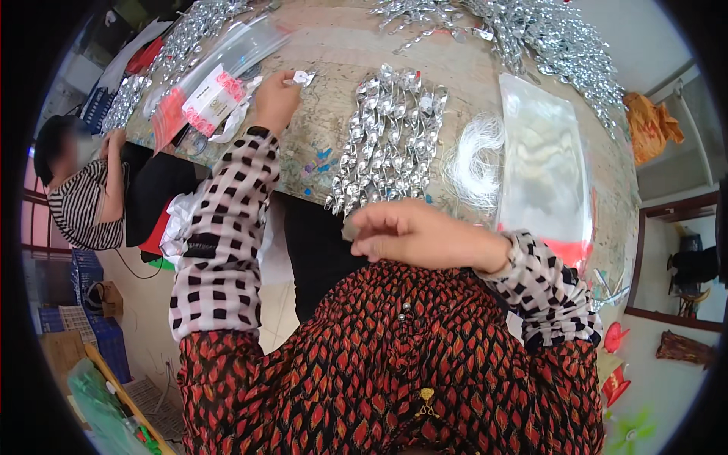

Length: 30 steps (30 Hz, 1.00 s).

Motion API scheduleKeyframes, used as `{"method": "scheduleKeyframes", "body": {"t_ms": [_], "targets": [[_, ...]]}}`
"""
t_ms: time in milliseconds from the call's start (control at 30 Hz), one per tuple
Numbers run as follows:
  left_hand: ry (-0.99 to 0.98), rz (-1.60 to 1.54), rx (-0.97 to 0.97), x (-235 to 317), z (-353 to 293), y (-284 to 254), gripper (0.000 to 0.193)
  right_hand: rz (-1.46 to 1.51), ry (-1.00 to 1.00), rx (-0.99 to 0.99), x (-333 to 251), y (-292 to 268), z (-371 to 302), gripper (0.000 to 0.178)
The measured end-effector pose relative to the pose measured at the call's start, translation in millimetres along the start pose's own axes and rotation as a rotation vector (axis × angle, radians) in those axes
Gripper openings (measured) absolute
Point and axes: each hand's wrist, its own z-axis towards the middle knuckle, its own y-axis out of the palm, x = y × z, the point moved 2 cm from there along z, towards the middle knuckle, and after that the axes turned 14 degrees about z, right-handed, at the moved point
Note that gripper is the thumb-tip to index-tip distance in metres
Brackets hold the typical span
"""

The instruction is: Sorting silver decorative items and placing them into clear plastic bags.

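My left hand (278,100) reaches over the table, its fingers pinched at a small white tag (303,78). My right hand (421,235) is in front of my body at the near table edge. Its fingers are curled, and a small greyish piece (349,229) shows at the fingertips, too small to name. Just beyond that hand lie several strands of twisted silver foil ornaments (390,136), side by side. A loose coil of clear cord (476,163) rests to their right.
Clear plastic bags (542,152) with a red band lie at the right. More bags (227,64) and a white-and-pink tissue pack (216,98) are at the left. Silver strands (550,45) heap along the far side of the worn table (326,45). Another person (83,182) sits at left.
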Motion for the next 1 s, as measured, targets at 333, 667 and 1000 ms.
{"method": "scheduleKeyframes", "body": {"t_ms": [333, 667, 1000], "targets": [[0.714, -0.466, 0.519, 132.9, -110.5, -73.5, 0.035, -0.45, -0.597, 0.499, -72.7, -15.3, -86.6, 0.032], [0.99, -0.604, 1.01, 196.6, -205.7, -153.4, 0.083, -0.457, -0.927, 0.56, -98.3, -18.3, -106.0, 0.04], [1.009, -0.579, 1.09, 193.2, -228.6, -160.1, 0.08, -0.371, -0.928, 0.566, -89.5, -20.4, -105.5, 0.041]]}}
